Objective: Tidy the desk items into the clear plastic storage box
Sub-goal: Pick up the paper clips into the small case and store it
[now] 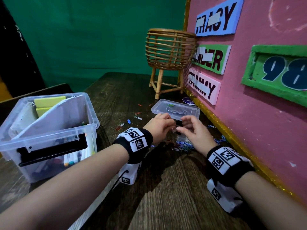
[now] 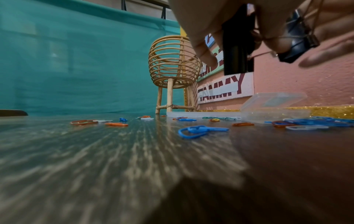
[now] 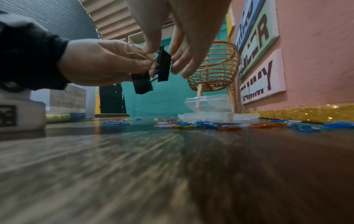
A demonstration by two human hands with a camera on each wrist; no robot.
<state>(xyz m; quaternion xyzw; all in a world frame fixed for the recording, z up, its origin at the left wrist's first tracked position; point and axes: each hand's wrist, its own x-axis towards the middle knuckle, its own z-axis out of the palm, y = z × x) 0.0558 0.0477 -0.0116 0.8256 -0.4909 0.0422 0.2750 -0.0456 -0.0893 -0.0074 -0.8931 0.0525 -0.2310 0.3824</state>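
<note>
The left hand [image 1: 157, 124] holds its grip closed on black binder clips [image 3: 153, 71]: in the right-wrist view its thumb and fingers pinch the wire handles, with one clip hanging below the palm and a second just beside it. The right hand [image 1: 193, 131] meets it from 3 o'clock, thumb and forefinger pinching the second clip while the other fingers [image 3: 193, 57] stay long and loosely spread. Both hands are raised off the tabletop [image 1: 166, 188].

At 9 o'clock from the hands stands the clear plastic storage box [image 1: 79, 130], well apart from them, its lid off, with yellow pads, white dividers and markers inside. Between box and hands, coloured paper clips [image 2: 199, 131] lie scattered on the wood, and a thicker heap [image 1: 184, 145] lies directly under the hands at 6 o'clock. A small clear case [image 3: 210, 106] stands open just behind that heap. At 12 o'clock, just beyond the fingertips, the box's clear lid [image 1: 176, 109] lies flat with one green paper clip on it. Further out at 12 o'clock a rattan basket [image 1: 169, 48] on legs stands against a pink board [image 1: 265, 105] with name signs, which closes off the whole 3 o'clock side.
</note>
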